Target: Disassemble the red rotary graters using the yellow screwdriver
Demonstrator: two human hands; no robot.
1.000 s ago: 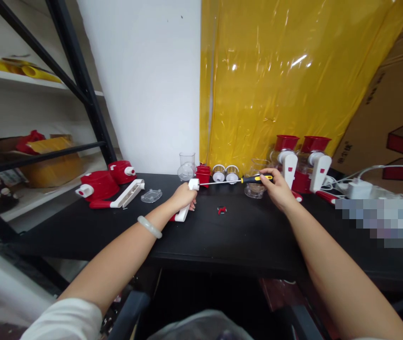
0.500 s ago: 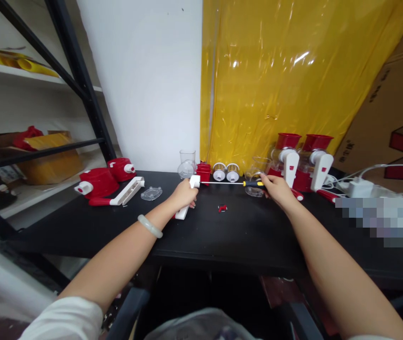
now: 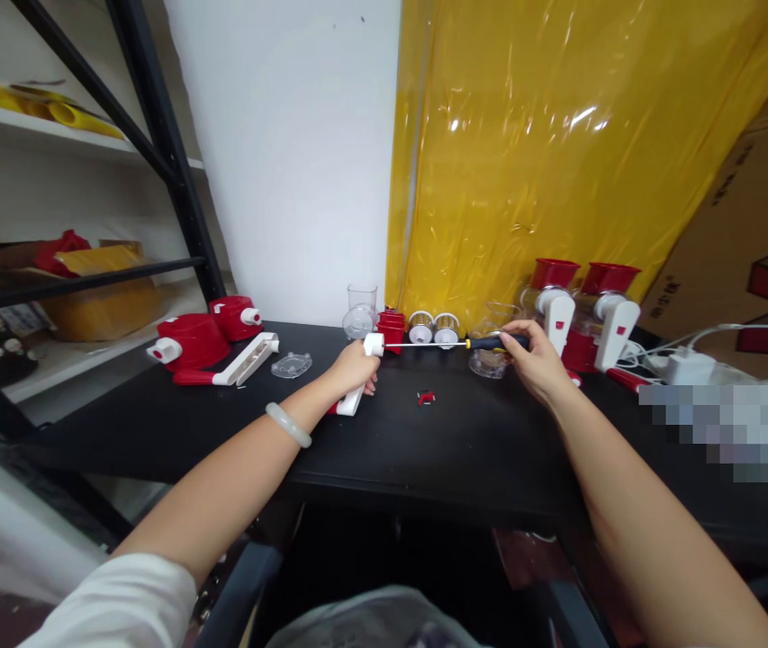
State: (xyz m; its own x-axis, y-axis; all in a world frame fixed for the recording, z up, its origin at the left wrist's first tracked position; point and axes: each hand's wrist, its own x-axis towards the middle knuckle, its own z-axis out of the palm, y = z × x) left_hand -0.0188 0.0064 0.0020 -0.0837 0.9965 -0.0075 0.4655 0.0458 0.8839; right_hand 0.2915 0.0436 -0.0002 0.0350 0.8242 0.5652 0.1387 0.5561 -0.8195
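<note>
My left hand [image 3: 355, 366] is wrapped round a white crank handle [image 3: 352, 401] with a red grip, partly hidden by the fingers. In my right hand [image 3: 533, 358] is a screwdriver [image 3: 484, 343] with a black and yellow handle, held level. Its long shaft points left, and the tip meets the white end of the crank handle; the exact contact is too small to see. Below the shaft, small red parts [image 3: 426, 397] lie on the black table with tiny pieces beside them. A second crank handle [image 3: 248, 362] rests further left.
Two red bases [image 3: 193, 342] and a clear round cover [image 3: 292, 364] are on the left. Behind my hands stand a clear hopper [image 3: 360, 310], red parts [image 3: 391, 326] and two drums [image 3: 433, 328]. Assembled rotary graters [image 3: 617, 315], a white charger [image 3: 690, 366] and cables are on the right.
The screwdriver handle has turned, showing more black and less yellow, and my right fingers have shifted on it. The left hand keeps its hold. The camera view has moved slightly.
</note>
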